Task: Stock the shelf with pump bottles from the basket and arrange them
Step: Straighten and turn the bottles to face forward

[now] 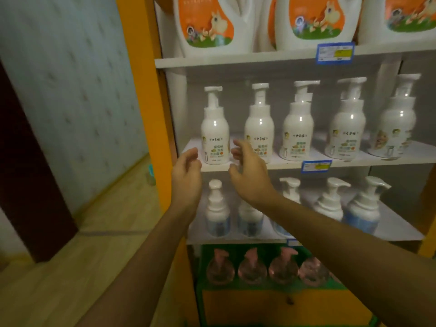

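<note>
You showed two bare forearms, no sleeves reaching into view. Your left hand [186, 175] wore no glove, ring or watch; your right hand [250, 175] was just as plain. Nails were too blurred to make out.

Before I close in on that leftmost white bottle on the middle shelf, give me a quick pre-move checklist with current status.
1. Left hand empty, open: ok.
2. Right hand empty, open: ok.
3. Leftmost bottle upright, between the hands: ok.
4. Grip on it: not ok; neither hand appears to touch it.
5. Gap to second bottle for the right fingers: cannot tell; the hand covers its lower part.
6. Basket with more stock: cannot tell, not in view.
</note>
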